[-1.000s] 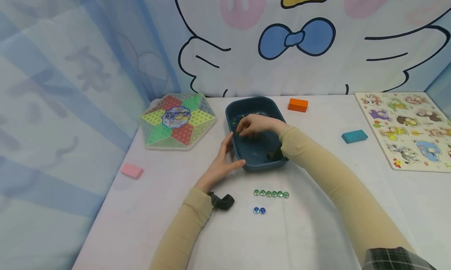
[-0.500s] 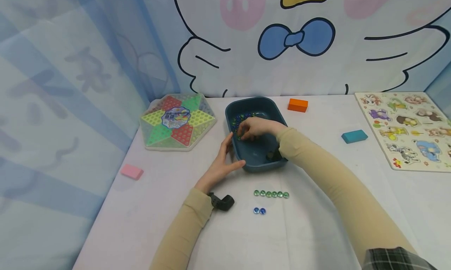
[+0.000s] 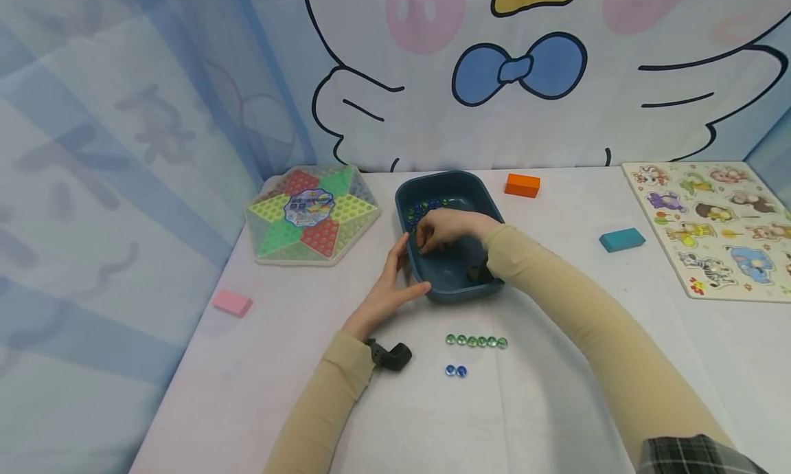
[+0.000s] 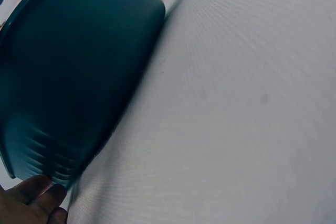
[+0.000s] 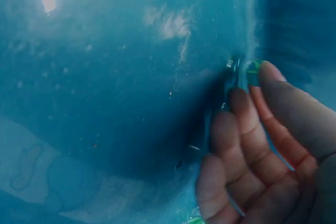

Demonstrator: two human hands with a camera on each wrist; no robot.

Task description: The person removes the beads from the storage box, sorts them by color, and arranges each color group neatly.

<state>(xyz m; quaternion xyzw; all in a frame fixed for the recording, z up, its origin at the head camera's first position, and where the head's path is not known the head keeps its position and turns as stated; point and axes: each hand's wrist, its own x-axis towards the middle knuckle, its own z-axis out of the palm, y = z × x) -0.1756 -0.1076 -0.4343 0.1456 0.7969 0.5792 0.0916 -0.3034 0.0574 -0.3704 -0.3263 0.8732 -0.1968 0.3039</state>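
A dark teal plastic bin (image 3: pixel 446 297) stands on the white table, with blue and green glass marbles (image 3: pixel 429 206) along its left inner side. My left hand (image 3: pixel 383 292) rests against its near-left corner, fingers along the outer left wall and thumb at the near rim. In the left wrist view, fingertips (image 4: pixel 50 195) touch the ridged outer wall. My right hand (image 3: pixel 448 228) reaches inside with curled fingers. The right wrist view shows it pinching a green marble (image 5: pixel 254 67) by the thumb tip, low in the bin; other fingers partly hide the hold.
Near the bin lie a row of several green marbles (image 3: pixel 482 341) and two blue marbles (image 3: pixel 456 371). A hexagonal Chinese checkers box (image 3: pixel 312 216) and pink block (image 3: pixel 232 302) lie left. Orange block (image 3: pixel 522 185), teal block (image 3: pixel 621 240) and animal puzzle board (image 3: pixel 717 227) lie right.
Inside the bin, my right hand has shifted slightly nearer to me, its fingers working among the marbles; more marbles show behind it. My left hand stays at the bin's corner.
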